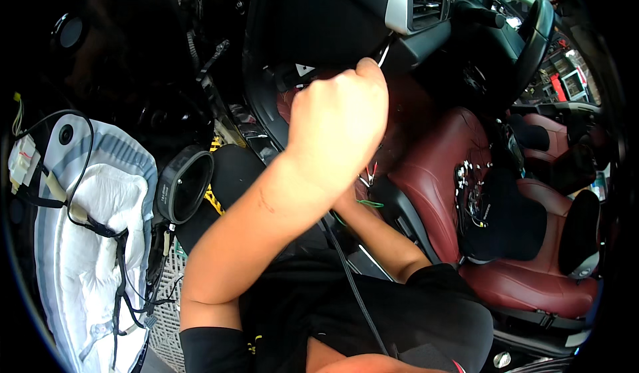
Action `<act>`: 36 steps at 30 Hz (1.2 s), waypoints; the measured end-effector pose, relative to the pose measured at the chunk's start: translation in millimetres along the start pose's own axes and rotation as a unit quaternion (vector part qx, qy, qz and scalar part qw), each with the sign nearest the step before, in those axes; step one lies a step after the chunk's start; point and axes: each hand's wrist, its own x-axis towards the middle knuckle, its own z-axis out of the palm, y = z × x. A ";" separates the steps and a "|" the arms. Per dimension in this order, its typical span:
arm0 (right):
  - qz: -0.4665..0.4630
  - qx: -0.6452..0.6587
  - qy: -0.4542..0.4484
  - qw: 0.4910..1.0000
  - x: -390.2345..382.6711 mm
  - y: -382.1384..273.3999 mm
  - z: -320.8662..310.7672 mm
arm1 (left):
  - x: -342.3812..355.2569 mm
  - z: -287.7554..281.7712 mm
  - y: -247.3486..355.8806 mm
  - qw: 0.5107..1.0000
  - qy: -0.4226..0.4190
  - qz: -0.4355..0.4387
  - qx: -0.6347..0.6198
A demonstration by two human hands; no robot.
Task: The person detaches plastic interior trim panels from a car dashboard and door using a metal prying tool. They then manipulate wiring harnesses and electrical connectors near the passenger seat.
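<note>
Left hand is raised in a closed fist, grip tight around a thin light-coloured wire whose end pokes up past the knuckles toward the underside of the dark dashboard, just beside the silver air vent; the wire's long axis runs roughly up and slightly right from the fist. Right hand is hidden behind the left forearm, only its forearm shows reaching toward loose wires by the red seat, so cannot tell its grip. Left hand is nearer the dashboard.
</note>
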 end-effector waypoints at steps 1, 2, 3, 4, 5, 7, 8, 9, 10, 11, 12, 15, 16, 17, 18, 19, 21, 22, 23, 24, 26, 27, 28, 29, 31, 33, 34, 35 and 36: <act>0.009 0.026 0.006 1.000 0.0 7.0 4.0 | 1.2 -5.5 -4.6 0.999 -0.020 0.015 -0.025; 0.021 0.051 0.012 0.998 -4.5 13.1 6.6 | -1.5 -6.1 -9.9 0.996 -0.039 0.023 -0.080; 0.044 0.099 0.015 0.994 -1.3 6.5 -0.9 | -3.2 -7.6 -18.3 0.990 -0.054 0.028 -0.125; 0.069 0.149 0.019 0.986 5.0 -13.7 -19.0 | -8.0 -14.0 -24.9 0.982 -0.084 -0.004 -0.169; 0.093 0.206 0.029 0.974 9.1 -34.9 -34.8 | -17.8 -21.7 -25.7 0.971 -0.116 -0.031 -0.206; 0.143 0.398 0.014 0.906 16.1 -74.2 -67.9 | -39.4 -19.7 -36.1 0.955 -0.101 -0.036 -0.277; 0.156 0.474 -0.006 0.867 17.6 -91.0 -83.2 | -50.3 -19.4 -36.9 0.934 -0.110 -0.081 -0.329; 0.167 0.545 -0.026 0.822 19.4 -104.7 -98.0 | -59.7 -19.2 -35.4 0.908 -0.121 -0.127 -0.379; 0.131 0.567 -0.047 0.812 20.6 -117.1 -110.0 | -66.8 -16.5 -32.4 0.887 -0.121 -0.156 -0.419; 0.092 0.587 -0.069 0.801 22.3 -126.6 -117.1 | -69.2 -16.0 -26.1 0.862 -0.117 -0.193 -0.455; 0.062 0.584 -0.093 0.804 23.0 -131.0 -119.7 | -72.8 -7.1 -22.5 0.842 -0.098 -0.192 -0.495; 0.012 0.533 -0.050 0.844 33.4 -150.2 -128.2 | -69.1 7.2 -16.2 0.768 -0.053 -0.219 -0.599; 0.042 0.606 -0.063 0.792 32.4 -150.0 -131.3 | -62.4 7.7 -19.2 0.837 -0.048 -0.170 -0.517; 0.071 0.673 -0.076 0.732 31.3 -150.9 -136.2 | -55.2 6.2 -21.2 0.895 -0.042 -0.120 -0.427; 0.092 0.653 -0.029 0.751 31.2 -157.0 -143.1 | -46.5 -5.5 -19.1 0.912 -0.091 -0.095 -0.389; 0.086 0.611 -0.016 0.786 29.2 -155.5 -147.9 | -43.3 -4.0 -22.7 0.922 -0.085 -0.059 -0.374; 0.164 0.682 -0.059 0.710 21.4 -152.1 -166.8 | -38.1 -12.9 -18.5 0.924 -0.146 -0.041 -0.351; 0.170 0.686 -0.068 0.704 21.1 -153.5 -176.0 | -37.1 -12.8 -18.7 0.912 -0.165 -0.038 -0.373; 0.163 0.709 -0.089 0.680 21.2 -149.8 -182.0 | -38.4 -5.6 -19.2 0.906 -0.148 -0.037 -0.394; 0.169 0.721 -0.099 0.665 21.9 -150.6 -187.8 | -39.6 -1.0 -19.6 0.893 -0.164 -0.063 -0.414; 0.176 0.736 -0.110 0.644 25.6 -155.2 -192.2 | -41.0 2.2 -20.4 0.869 -0.181 -0.106 -0.447; 0.176 0.749 -0.106 0.630 25.6 -158.2 -192.1 | -40.7 3.5 -19.1 0.858 -0.184 -0.121 -0.464; 0.177 0.761 -0.102 0.616 25.5 -162.1 -191.0 | -40.8 4.1 -18.7 0.846 -0.188 -0.136 -0.480; 0.177 0.773 -0.097 0.601 25.7 -166.2 -190.4 | -41.5 4.1 -19.2 0.849 -0.185 -0.137 -0.476; 0.169 0.791 -0.105 0.578 29.6 -176.2 -190.5 | -41.1 1.8 -21.3 0.855 -0.179 -0.138 -0.466; 0.178 0.807 -0.095 0.555 33.7 -189.6 -187.7 | -38.6 1.6 -24.3 0.817 -0.185 -0.182 -0.515; 0.178 0.820 -0.095 0.536 37.3 -196.0 -188.7 | -34.5 -2.6 -26.5 0.799 -0.209 -0.198 -0.529; 0.195 0.807 -0.066 0.553 40.1 -208.3 -189.2 | -29.7 -8.6 -30.3 0.779 -0.232 -0.214 -0.542; 0.190 0.814 -0.058 0.545 43.4 -217.7 -188.1 | -25.6 -11.1 -35.8 0.784 -0.249 -0.217 -0.525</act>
